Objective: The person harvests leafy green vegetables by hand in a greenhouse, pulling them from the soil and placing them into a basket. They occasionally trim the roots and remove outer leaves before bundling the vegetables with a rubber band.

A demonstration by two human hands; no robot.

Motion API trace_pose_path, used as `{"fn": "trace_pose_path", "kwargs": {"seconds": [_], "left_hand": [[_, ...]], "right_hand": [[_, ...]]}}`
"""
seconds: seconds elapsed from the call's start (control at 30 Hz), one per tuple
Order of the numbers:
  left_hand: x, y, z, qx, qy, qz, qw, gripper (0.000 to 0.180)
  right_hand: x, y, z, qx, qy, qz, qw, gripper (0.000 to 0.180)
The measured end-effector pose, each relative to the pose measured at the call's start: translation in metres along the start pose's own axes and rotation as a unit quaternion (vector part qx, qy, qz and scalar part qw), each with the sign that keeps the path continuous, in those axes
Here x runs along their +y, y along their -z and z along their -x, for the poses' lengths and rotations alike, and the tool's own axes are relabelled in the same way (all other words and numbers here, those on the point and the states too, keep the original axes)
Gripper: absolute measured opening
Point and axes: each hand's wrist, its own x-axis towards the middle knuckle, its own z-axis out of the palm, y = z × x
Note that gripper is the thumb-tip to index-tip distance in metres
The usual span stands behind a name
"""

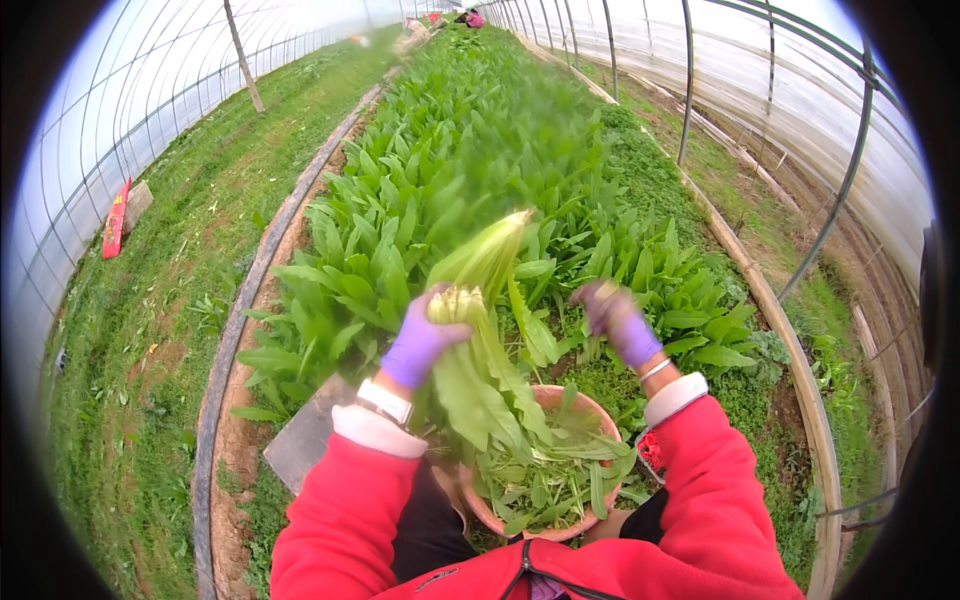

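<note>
My left hand (425, 345), in a purple glove, is closed around a bunch of long-leaved lettuce (475, 370). Pale cut stem ends show at the top of the bunch, and its leaves hang downward. One lettuce head (485, 255) tilts up to the right above my fist, its pale base uppermost; whether the fist holds it too I cannot tell. Apart from the bunch, my right hand (617, 320) is over the edge of the standing plants, its glove dark at the fingers. Motion smears those fingers. Below both hands, an orange-pink basin (480, 505) holds loose leaves (545, 485).
Rows of growing lettuce (450, 130) stretch ahead between a dark edging strip (240, 320) and a pale border rail (765, 300). Metal hoops (688, 90) stand at the right. A grey board (303, 435) lies by my left forearm, and a red object (651, 452) beside the basin.
</note>
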Motion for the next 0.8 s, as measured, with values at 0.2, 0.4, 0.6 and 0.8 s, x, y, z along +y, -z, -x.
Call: {"fn": "trace_pose_path", "kwargs": {"seconds": [0.2, 0.4, 0.6, 0.8], "left_hand": [[0.007, 0.019, 0.011, -0.128, 0.089, 0.221, 0.963, 0.049], [0.011, 0.009, 0.018, -0.184, 0.121, 0.305, 0.926, 0.053], [0.009, -0.014, 0.02, -0.223, 0.13, 0.226, 0.939, 0.068], [0.022, -0.014, 0.014, -0.271, 0.091, 0.252, 0.924, 0.088]], "right_hand": [[0.012, -0.012, 0.015, -0.102, -0.051, 0.588, 0.801, 0.033], [-0.102, -0.014, -0.007, -0.056, 0.254, 0.001, 0.966, 0.054], [-0.129, -0.066, -0.009, -0.205, 0.205, -0.257, 0.922, 0.059], [-0.126, -0.043, -0.009, -0.076, 0.178, -0.23, 0.954, 0.055]]}}
